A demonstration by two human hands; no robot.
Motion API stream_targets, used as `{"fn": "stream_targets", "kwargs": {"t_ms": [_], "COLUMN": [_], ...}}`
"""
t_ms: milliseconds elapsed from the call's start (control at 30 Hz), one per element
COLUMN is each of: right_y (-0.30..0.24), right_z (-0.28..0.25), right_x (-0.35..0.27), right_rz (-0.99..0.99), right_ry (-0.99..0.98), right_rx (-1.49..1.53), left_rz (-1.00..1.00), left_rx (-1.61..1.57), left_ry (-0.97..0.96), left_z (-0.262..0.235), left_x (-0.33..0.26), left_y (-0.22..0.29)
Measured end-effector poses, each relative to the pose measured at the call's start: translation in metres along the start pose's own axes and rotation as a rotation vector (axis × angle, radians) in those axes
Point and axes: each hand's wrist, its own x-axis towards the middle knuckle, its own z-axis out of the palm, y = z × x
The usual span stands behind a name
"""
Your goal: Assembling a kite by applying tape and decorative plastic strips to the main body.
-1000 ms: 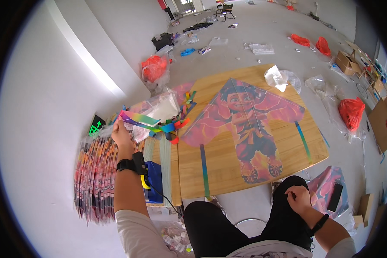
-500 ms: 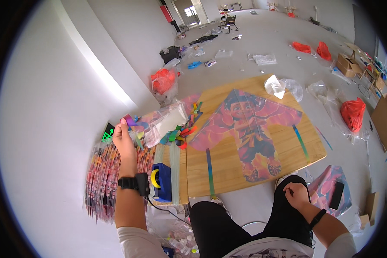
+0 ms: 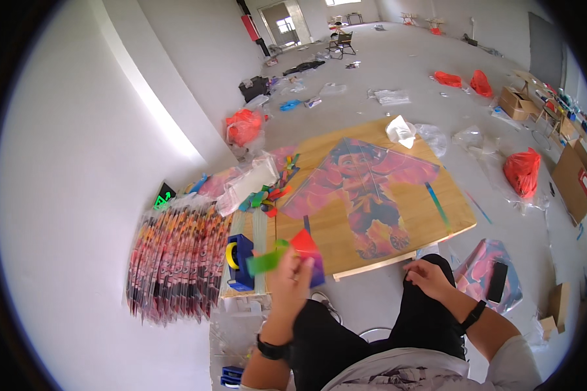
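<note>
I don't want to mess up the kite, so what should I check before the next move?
1. Ribbon gripped: ok, the left hand holds it.
2. Ribbon flat: not ok, it is bent.
3. Kite spread out: ok, it lies open on the table.
4. Right hand free: ok, it looks empty.
5. Tape dispenser nearby: ok, it sits to the left of the ribbon.
6. Kite's left strip smooth all along: cannot tell, its lower part is hidden.

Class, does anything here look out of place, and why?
Yes. Red bags and plastic wrapping lie scattered across the floor, like uncleared litter. A crumpled white sheet sits on the far-right corner of the table, unlike the flat kite.
</note>
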Motion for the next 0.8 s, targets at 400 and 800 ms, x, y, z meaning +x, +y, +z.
{"fn": "stream_targets", "kwargs": {"t_ms": [400,800], "right_y": [-0.091,-0.080], "right_z": [0.049,0.037], "right_x": [-0.020,-0.058], "right_rz": [0.053,-0.200], "right_ry": [-0.366,-0.362], "right_rx": [0.332,-0.082], "left_rz": [-0.184,-0.445], "left_rx": [-0.206,-0.789], "left_ry": [-0.467,-0.418], "left_z": [0.092,0.094], "left_x": [-0.107,-0.112], "left_y": [-0.001,-0.023]}}
